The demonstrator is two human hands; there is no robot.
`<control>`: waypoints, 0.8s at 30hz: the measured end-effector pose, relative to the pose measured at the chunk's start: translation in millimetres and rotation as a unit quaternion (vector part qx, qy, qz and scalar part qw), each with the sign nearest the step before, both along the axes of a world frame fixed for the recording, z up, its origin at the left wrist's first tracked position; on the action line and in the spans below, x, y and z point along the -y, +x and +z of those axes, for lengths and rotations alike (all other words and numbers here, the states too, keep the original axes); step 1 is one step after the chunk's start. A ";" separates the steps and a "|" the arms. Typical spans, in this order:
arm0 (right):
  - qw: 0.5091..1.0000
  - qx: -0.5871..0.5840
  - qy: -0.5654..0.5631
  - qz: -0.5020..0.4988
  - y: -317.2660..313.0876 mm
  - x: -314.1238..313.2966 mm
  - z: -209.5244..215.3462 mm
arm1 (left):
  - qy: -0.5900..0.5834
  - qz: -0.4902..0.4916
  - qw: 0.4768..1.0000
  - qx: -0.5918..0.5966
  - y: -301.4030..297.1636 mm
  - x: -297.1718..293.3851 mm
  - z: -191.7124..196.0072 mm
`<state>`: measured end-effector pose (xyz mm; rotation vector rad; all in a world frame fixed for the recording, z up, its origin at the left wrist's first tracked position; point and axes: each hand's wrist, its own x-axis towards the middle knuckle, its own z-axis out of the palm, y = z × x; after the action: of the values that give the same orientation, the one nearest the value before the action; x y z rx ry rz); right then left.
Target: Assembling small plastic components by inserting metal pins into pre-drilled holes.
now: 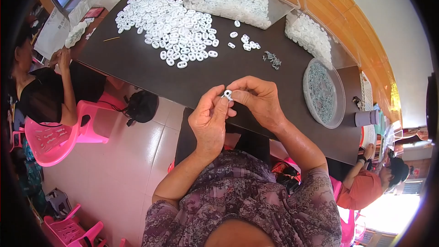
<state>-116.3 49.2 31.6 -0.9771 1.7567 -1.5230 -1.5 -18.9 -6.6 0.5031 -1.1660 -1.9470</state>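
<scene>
Just over the near table edge, a small white plastic piece with a round hole [227, 93] is pinched between my two hands. My left hand [208, 120] has its thumb and fingers closed on it from below. From the right, the thumb and forefinger of my right hand [259, 103] press against the same piece, partly covering it. Whether a screw is in the fingers cannot be made out. Beyond my hands lies a small heap of grey screws [274, 60], with a few loose white pieces [247, 45] behind it.
A large pile of white two-hole oval pieces [169, 23] covers the table's far left. Clear bins [292, 7] of white parts stand at the back. A round tray [342, 105] of screws and a lidded cup [366, 118] are at right. Co-workers sit left [45, 91] and right [366, 187].
</scene>
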 end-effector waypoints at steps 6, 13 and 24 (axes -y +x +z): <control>1.000 -0.017 -0.007 -0.003 2.6 -0.3 1.5 | 0.017 0.015 1.000 -0.009 -2.2 -1.6 3.0; 0.999 -0.010 -0.031 -0.019 9.6 -1.8 -1.2 | 0.042 0.030 0.998 -0.019 -2.2 -5.2 1.7; 0.989 -0.148 -0.005 0.009 10.6 -4.6 2.2 | 0.056 0.006 0.997 -0.044 -1.1 0.3 2.9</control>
<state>-105.7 53.8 33.7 -1.2738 1.9353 -1.4343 -2.6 -19.2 -3.7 0.4762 -1.0014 -2.0112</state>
